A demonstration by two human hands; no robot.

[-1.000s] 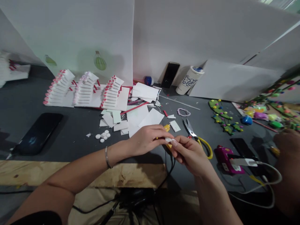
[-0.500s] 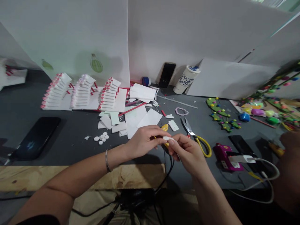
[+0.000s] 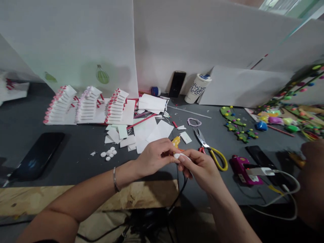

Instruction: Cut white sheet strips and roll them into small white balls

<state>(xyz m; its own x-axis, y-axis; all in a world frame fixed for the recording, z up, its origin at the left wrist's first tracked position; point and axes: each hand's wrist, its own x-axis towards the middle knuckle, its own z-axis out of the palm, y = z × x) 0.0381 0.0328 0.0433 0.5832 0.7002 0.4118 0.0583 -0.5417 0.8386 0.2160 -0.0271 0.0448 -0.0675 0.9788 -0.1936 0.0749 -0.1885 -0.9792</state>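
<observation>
My left hand (image 3: 155,157) and my right hand (image 3: 202,165) meet over the front of the dark table. Both are closed, pinching a small white piece (image 3: 179,155) between their fingertips; what it is made of I cannot make out. Just behind the fingers lies a yellow glue gun (image 3: 176,141), partly hidden by them, its cord running toward the table's front edge. Yellow-handled scissors (image 3: 219,158) rest open to the right of my right hand. Left of my left hand sit several small white discs (image 3: 108,154).
Three white paper stair models (image 3: 87,108) with red posts stand at the back left. Paper scraps (image 3: 141,131) lie mid-table. A phone (image 3: 37,155), a cup (image 3: 197,88), a purple box with a white plug (image 3: 244,170), and green beaded shapes (image 3: 233,119) surround them. Another person's arm (image 3: 311,189) is at right.
The view has tilted slightly, so the tabletop things sit a little lower and left. Both hands keep hold of the white piece, with the fingers slightly shifted.
</observation>
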